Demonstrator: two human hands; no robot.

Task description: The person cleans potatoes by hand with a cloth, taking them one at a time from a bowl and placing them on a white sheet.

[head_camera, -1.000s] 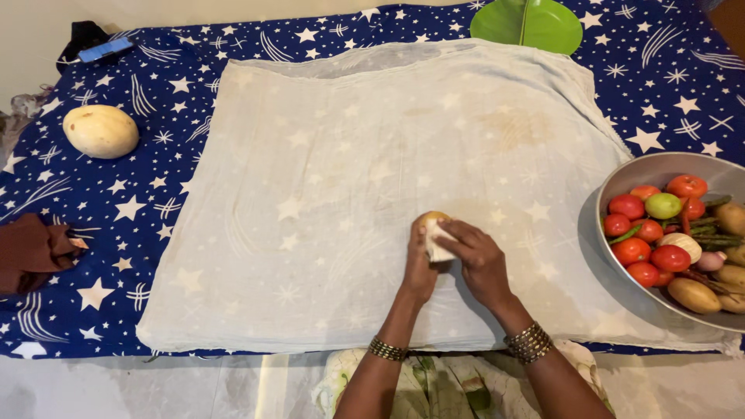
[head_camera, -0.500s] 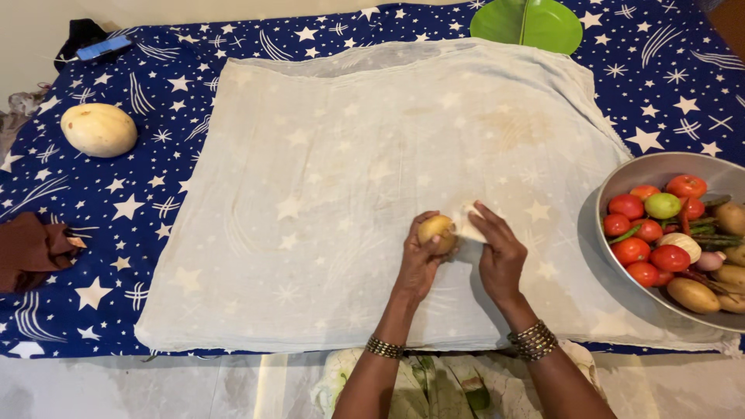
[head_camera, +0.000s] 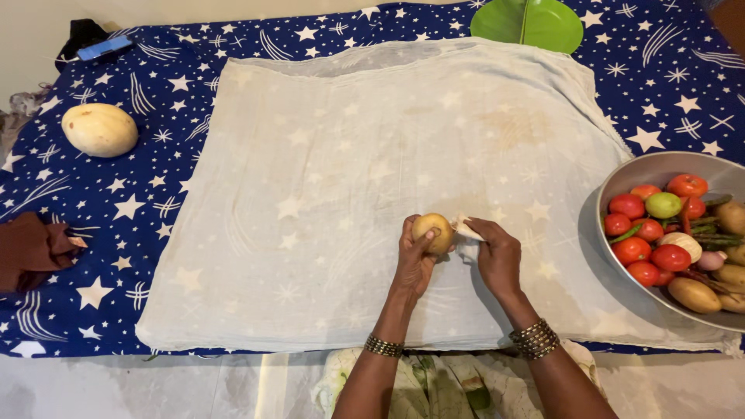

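My left hand (head_camera: 415,260) holds a small yellow-brown potato (head_camera: 432,231) just above a thin white cloth (head_camera: 334,178) spread over the star-patterned blue sheet (head_camera: 116,194). My right hand (head_camera: 497,256) sits right beside the potato, pinching a bunched fold of the white cloth (head_camera: 468,233) against the potato's right side. Both wrists wear bangles.
A steel bowl (head_camera: 644,172) of tomatoes, potatoes and green vegetables stands at the right edge. A pale round melon (head_camera: 99,129) lies at the far left. A green plate (head_camera: 528,23) is at the top, a brown cloth (head_camera: 31,250) at the left, a dark object with a blue item (head_camera: 97,43) top left.
My right hand slid off the potato to its right side with the cloth fold. My left hand turned the potato so its bare face shows.
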